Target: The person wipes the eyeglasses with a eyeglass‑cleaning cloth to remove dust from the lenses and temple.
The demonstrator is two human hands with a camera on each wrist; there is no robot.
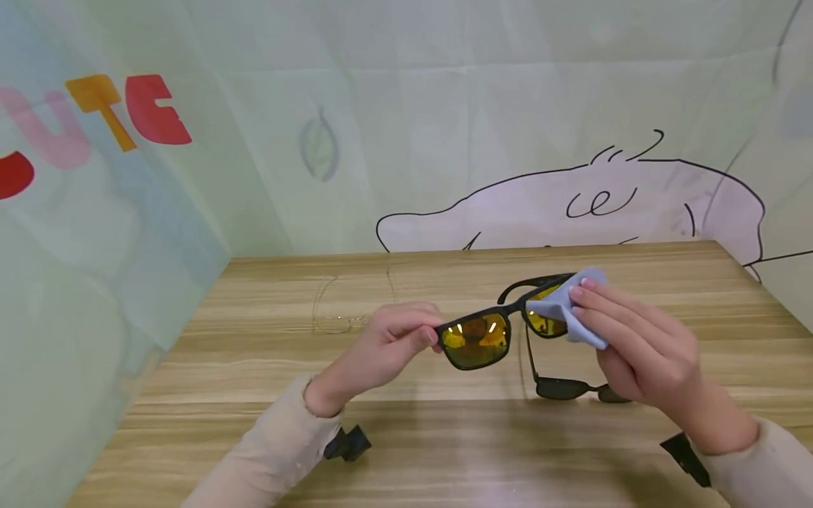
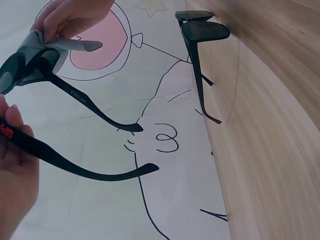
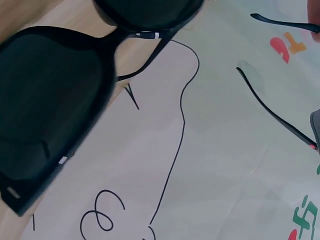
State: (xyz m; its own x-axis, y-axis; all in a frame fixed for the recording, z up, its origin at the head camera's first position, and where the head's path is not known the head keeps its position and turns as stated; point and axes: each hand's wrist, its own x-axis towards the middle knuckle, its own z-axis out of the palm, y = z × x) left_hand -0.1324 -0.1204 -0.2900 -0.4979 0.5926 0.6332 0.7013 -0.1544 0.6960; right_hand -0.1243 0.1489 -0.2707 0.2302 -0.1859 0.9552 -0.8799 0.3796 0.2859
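Black-framed sunglasses with orange-yellow mirrored lenses (image 1: 476, 342) are held up above the table. My left hand (image 1: 396, 339) pinches them at the left end of the frame, thumb in front. With its fingers and thumb my right hand (image 1: 648, 346) grips a light blue cloth (image 1: 574, 314), which lies against the other lens and partly hides it. Both temples, unfolded, point away from me; one has red lettering (image 2: 7, 131) in the left wrist view. In the right wrist view only a temple (image 3: 275, 112) and a bit of the frame appear at the right edge.
Dark sunglasses (image 1: 562, 388) rest on the wooden table (image 1: 470, 451) below the right hand, looming large in the right wrist view. Thin-framed clear glasses (image 1: 339, 324) lie beyond the left hand. A printed cloth backdrop (image 1: 432, 141) stands behind the table.
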